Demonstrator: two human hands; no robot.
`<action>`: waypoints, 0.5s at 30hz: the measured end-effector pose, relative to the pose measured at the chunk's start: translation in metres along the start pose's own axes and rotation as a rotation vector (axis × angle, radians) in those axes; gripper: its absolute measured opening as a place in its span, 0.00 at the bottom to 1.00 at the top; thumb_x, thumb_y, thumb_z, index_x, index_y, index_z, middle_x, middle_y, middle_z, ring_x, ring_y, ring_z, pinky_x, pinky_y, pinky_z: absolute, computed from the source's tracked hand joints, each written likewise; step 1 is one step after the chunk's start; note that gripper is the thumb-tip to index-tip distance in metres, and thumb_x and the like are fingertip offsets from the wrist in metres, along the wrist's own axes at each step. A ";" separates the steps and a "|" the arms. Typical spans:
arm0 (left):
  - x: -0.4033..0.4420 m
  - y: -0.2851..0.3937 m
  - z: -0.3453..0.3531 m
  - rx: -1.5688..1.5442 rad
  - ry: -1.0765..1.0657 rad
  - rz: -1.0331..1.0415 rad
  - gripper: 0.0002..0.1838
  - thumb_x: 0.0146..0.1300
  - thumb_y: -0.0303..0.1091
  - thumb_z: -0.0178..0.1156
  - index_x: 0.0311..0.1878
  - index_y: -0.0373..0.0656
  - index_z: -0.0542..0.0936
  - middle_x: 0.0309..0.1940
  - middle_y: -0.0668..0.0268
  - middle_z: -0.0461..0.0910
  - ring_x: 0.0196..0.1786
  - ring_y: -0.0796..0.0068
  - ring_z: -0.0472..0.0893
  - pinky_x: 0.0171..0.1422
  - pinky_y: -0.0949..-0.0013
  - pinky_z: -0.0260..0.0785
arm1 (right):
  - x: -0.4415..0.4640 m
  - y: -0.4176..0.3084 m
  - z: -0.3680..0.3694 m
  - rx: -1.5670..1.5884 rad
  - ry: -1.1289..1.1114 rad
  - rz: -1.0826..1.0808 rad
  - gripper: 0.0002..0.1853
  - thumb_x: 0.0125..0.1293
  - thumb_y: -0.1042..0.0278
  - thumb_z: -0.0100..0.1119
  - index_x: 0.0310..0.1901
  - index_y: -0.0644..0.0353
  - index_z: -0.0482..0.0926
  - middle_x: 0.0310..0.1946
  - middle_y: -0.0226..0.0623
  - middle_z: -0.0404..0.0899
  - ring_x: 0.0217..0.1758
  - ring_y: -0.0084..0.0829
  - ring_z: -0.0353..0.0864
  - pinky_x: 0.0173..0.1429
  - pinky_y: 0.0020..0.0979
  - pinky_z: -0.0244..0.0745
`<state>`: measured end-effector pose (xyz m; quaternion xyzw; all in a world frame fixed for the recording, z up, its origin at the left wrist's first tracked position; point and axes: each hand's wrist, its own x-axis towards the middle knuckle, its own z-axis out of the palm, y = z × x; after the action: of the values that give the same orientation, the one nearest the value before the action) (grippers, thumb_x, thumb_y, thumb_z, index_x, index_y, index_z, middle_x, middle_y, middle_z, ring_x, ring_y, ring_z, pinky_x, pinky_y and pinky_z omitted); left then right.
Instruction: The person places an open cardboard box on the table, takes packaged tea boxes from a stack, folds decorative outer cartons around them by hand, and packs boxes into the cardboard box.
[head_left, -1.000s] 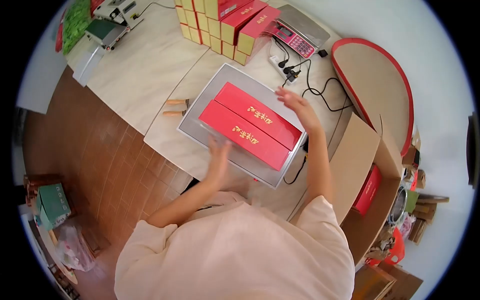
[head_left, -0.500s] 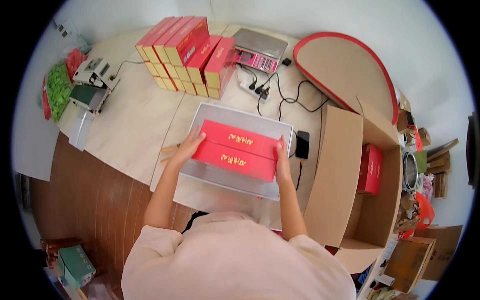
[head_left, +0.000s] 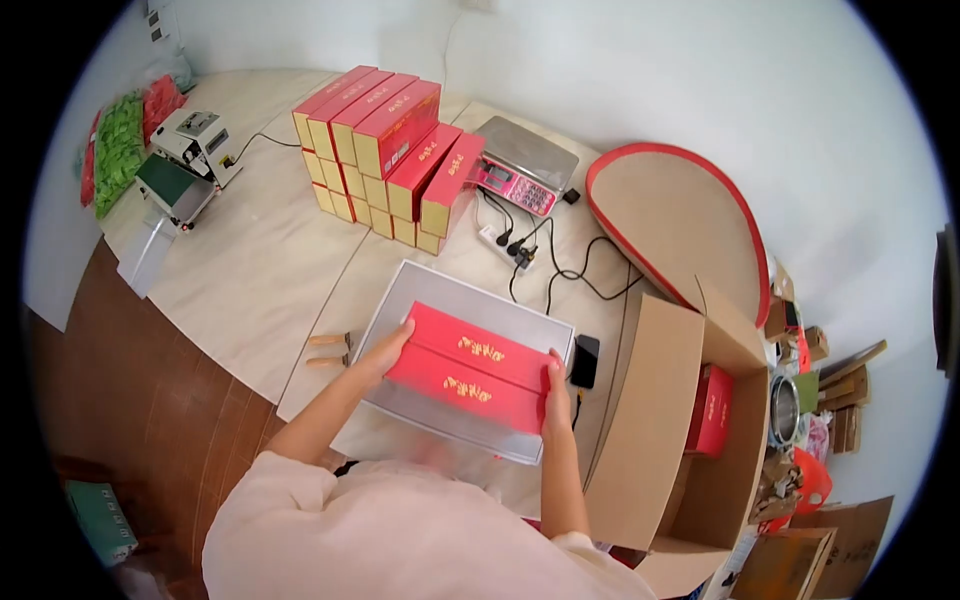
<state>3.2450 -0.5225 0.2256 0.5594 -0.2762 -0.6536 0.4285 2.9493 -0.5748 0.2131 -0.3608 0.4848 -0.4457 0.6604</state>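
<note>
Pale wall [head_left: 620,80] behind, and on the table [head_left: 250,260] a red stack [head_left: 385,135] stands beside a scale [head_left: 528,150]. From my end I see two boxes [head_left: 472,368] side by side over the gray tray [head_left: 490,307], clasped between the left hand [head_left: 387,352] and the right hand [head_left: 557,400], one at each end; whether they touch the tray I cannot tell.

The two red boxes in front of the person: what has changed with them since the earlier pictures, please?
The left hand and right hand, at first not holding the two red boxes, now grip their opposite ends. Any shift or lift over the grey tray is unclear. The stacked boxes, scale and open carton stayed in place.
</note>
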 end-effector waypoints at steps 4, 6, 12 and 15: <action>0.007 -0.029 0.020 -0.152 0.009 -0.012 0.35 0.70 0.59 0.38 0.66 0.38 0.64 0.62 0.59 0.69 0.63 0.69 0.69 0.68 0.66 0.59 | -0.027 -0.065 0.009 -0.154 0.021 -0.032 0.32 0.70 0.46 0.44 0.69 0.56 0.55 0.67 0.39 0.57 0.70 0.34 0.58 0.71 0.34 0.52; 0.012 -0.041 0.026 -0.184 -0.005 -0.006 0.35 0.70 0.60 0.38 0.66 0.37 0.64 0.62 0.60 0.69 0.63 0.70 0.69 0.68 0.66 0.59 | -0.034 -0.088 0.012 -0.227 0.071 -0.026 0.31 0.71 0.47 0.43 0.69 0.56 0.55 0.67 0.40 0.58 0.69 0.34 0.57 0.71 0.33 0.52; 0.013 -0.032 0.017 -0.177 -0.011 0.072 0.33 0.71 0.57 0.41 0.64 0.36 0.67 0.60 0.60 0.71 0.62 0.71 0.69 0.67 0.68 0.57 | -0.026 -0.094 0.042 -0.529 0.140 -0.161 0.28 0.72 0.47 0.39 0.65 0.57 0.62 0.65 0.39 0.62 0.69 0.32 0.58 0.71 0.32 0.52; 0.012 -0.025 -0.005 -0.056 0.108 0.102 0.33 0.71 0.57 0.41 0.62 0.35 0.69 0.58 0.59 0.73 0.61 0.71 0.70 0.66 0.69 0.58 | -0.012 -0.075 0.048 -0.456 0.102 -0.095 0.27 0.73 0.46 0.38 0.65 0.54 0.62 0.65 0.38 0.62 0.68 0.32 0.59 0.70 0.31 0.53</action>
<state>3.2430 -0.5199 0.1976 0.5670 -0.2623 -0.6073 0.4909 2.9761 -0.5876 0.2982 -0.5001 0.5883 -0.3729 0.5146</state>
